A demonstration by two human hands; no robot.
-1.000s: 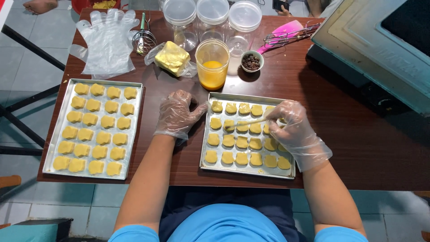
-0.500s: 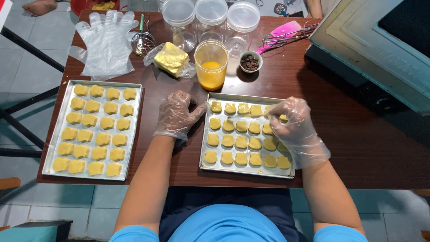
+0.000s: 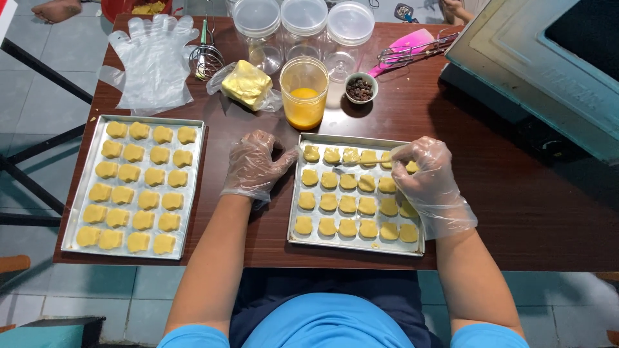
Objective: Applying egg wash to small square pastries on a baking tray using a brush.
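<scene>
Nearest the person, a rectangular metal baking tray (image 3: 356, 245) sits on the dark wooden table (image 3: 516, 212), its long axis running left to right, its short sides pointing near and far. It carries rows of pale yellow dough pieces (image 3: 348, 203), laid in lines along that long axis.

The left hand (image 3: 255, 167), in a clear plastic glove, rests on the table at the tray's left edge, fingers loosely curled, thumb touching the tray's far-left corner; it holds nothing that can be made out. The right hand (image 3: 431, 187), also gloved, lies over the right end of the tray with its fingertips (image 3: 401, 154) pinched narrowly above a dough piece in the far row; whether anything sits between them cannot be told.

Well apart to the left, a second tray (image 3: 74, 216) of dough pieces stands with its long axis running near to far.

Farther off stand a plastic cup of orange-yellow liquid (image 3: 304, 96), a small bowl of dark bits (image 3: 360, 89) just to its right, and a wrapped block of butter (image 3: 245, 84) to its left. Beyond are three clear lidded jars (image 3: 303, 26), a whisk (image 3: 206, 55), a spare plastic glove (image 3: 151, 61) and a pink spatula (image 3: 406, 48). A grey oven (image 3: 548, 71) fills the far right.
</scene>
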